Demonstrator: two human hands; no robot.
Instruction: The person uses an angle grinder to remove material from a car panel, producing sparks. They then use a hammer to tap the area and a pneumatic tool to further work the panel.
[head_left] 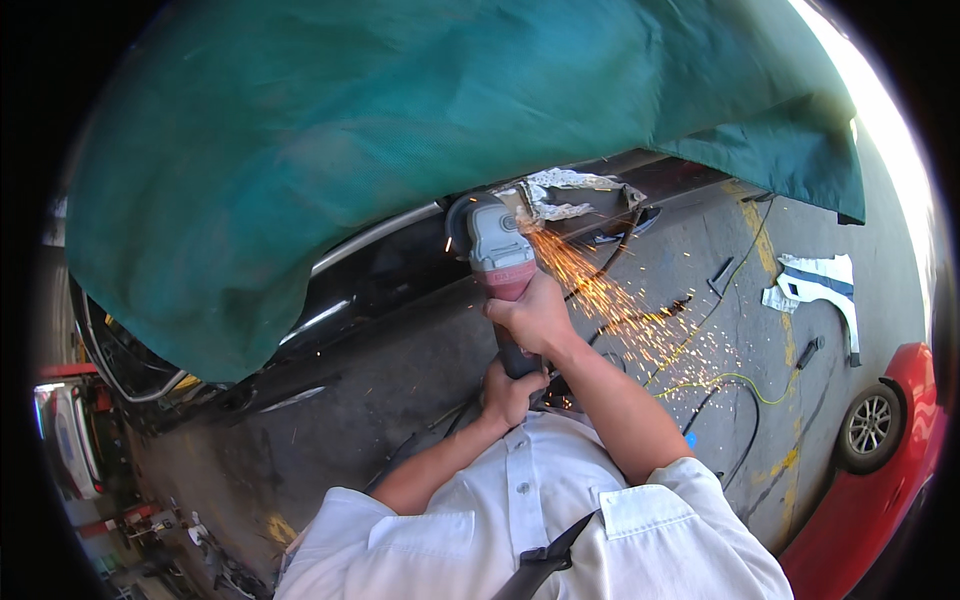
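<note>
Both my hands grip an angle grinder with a grey head and a red and dark body. My right hand wraps round the red part of its body. Closer to my chest, my left hand is closed round the rear end of the handle. The grinder's head meets crumpled, torn metal on a dark car. Orange sparks spray from there toward the lower right. The exact point where the disc touches is hidden behind the guard. A green cover drapes over the car just beyond the grinder.
A yellow-green cable and dark hoses run over the grey floor on the right. A cut white panel and a dark tool lie there. A red car stands at the right edge, a white vehicle at far left.
</note>
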